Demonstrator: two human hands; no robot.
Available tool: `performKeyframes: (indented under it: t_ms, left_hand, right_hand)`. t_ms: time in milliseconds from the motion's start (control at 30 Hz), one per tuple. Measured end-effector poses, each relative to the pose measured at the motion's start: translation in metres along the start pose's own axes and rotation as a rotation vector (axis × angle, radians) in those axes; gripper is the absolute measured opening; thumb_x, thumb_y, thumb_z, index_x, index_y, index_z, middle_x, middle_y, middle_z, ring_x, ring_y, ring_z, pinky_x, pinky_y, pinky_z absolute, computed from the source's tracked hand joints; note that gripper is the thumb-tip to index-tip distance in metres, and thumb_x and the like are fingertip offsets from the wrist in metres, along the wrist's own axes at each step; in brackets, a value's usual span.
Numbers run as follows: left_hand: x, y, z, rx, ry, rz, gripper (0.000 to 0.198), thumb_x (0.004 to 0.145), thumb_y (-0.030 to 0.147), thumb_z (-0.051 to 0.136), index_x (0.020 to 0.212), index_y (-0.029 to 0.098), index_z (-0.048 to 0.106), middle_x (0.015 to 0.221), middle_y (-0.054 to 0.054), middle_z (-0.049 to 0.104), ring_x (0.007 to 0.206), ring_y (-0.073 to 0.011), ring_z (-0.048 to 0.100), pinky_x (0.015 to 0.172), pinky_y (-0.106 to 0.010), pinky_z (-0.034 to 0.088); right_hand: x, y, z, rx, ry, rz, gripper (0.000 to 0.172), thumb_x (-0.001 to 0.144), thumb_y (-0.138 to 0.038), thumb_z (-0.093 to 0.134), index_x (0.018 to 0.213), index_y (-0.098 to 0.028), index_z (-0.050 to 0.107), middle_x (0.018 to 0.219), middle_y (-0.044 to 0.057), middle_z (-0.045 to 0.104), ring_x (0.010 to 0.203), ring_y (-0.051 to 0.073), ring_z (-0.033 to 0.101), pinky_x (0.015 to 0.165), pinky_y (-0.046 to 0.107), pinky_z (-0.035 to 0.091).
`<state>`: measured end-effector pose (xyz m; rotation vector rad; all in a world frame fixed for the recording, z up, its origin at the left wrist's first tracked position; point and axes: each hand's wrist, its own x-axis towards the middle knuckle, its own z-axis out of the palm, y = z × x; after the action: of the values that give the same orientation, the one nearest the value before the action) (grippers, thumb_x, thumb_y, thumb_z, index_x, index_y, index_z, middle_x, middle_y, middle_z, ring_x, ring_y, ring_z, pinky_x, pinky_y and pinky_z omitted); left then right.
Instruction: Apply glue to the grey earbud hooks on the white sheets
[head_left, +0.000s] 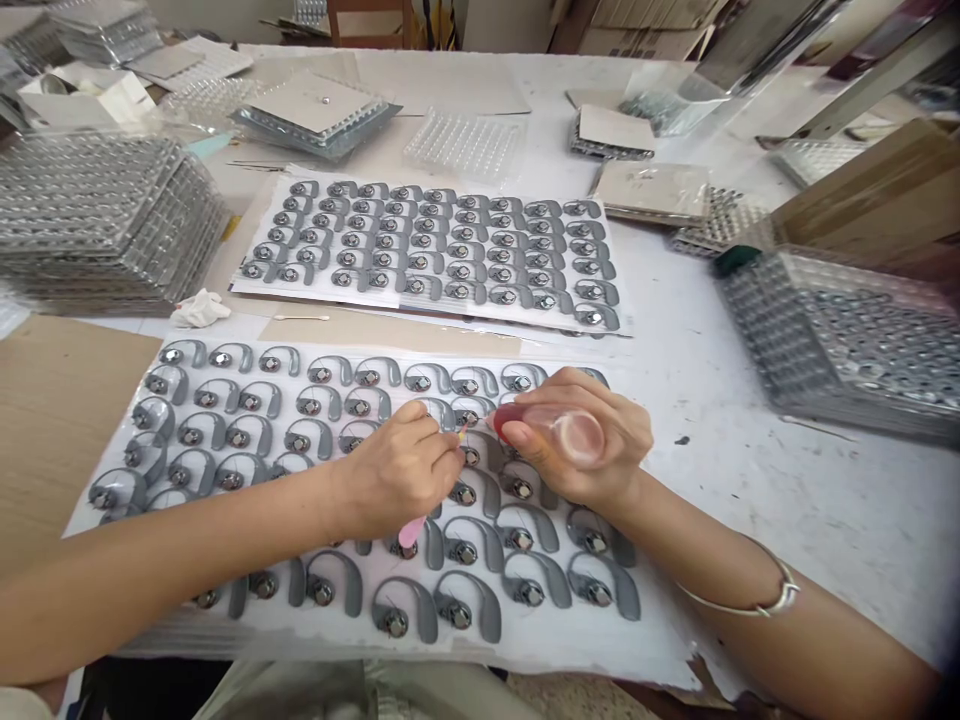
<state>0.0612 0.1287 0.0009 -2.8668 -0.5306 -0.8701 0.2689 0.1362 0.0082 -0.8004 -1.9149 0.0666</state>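
Observation:
My left hand (397, 470) pinches a slim pink applicator (411, 532), whose upper tip shows at the fingertips. My right hand (570, 440) is shut around a small clear plastic bottle (579, 436) with a red nozzle (507, 418). The nozzle points left, close to the applicator's tip, and the two look apart. Both hands hover over a white sheet (375, 645) laid with rows of grey ear-hook parts, each with a round metal-centred head. One such part (465, 600) lies just below my hands. My hands and forearms hide several others.
A second white sheet (427, 240) of the same grey parts lies farther up the table. Stacks of clear blister trays (105, 220) stand at the left, and a filled tray (832, 340) at the right. A white cloth (200, 309) and a cotton swab (300, 318) lie between the sheets.

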Motion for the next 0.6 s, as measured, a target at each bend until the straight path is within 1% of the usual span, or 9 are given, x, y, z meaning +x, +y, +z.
performKeyframes:
  t_ms: [200,400,600]
  left_hand:
    - [-0.001,-0.003,0.001,-0.045,0.01,-0.018,0.021,0.088,0.004,0.047,0.071,0.011,0.059,0.068,-0.009,0.065,0.064,-0.0177,0.054,0.06,-0.032,0.039]
    - [-0.002,-0.007,0.001,-0.134,0.007,-0.045,0.017,0.085,0.005,0.047,0.075,0.011,0.058,0.069,-0.009,0.065,0.067,-0.0176,0.058,0.063,-0.032,0.04]
    - [-0.004,-0.013,0.002,-0.203,-0.037,-0.073,0.012,0.084,0.007,0.047,0.082,0.011,0.058,0.069,-0.007,0.065,0.068,-0.0174,0.061,0.065,-0.032,0.04]
  right_hand:
    - [-0.001,0.0,0.0,0.027,-0.008,-0.003,0.015,0.076,-0.017,0.071,0.083,-0.021,0.059,0.065,0.001,0.064,0.055,0.015,0.055,0.045,0.029,0.048]
    - [-0.001,-0.001,-0.001,0.029,-0.025,0.023,0.014,0.076,-0.018,0.071,0.082,-0.022,0.059,0.065,0.0,0.064,0.054,0.015,0.055,0.045,0.029,0.048]
    - [-0.001,-0.003,-0.001,0.046,-0.034,0.043,0.015,0.077,-0.016,0.071,0.083,-0.022,0.059,0.066,0.0,0.064,0.055,0.015,0.056,0.048,0.029,0.049]
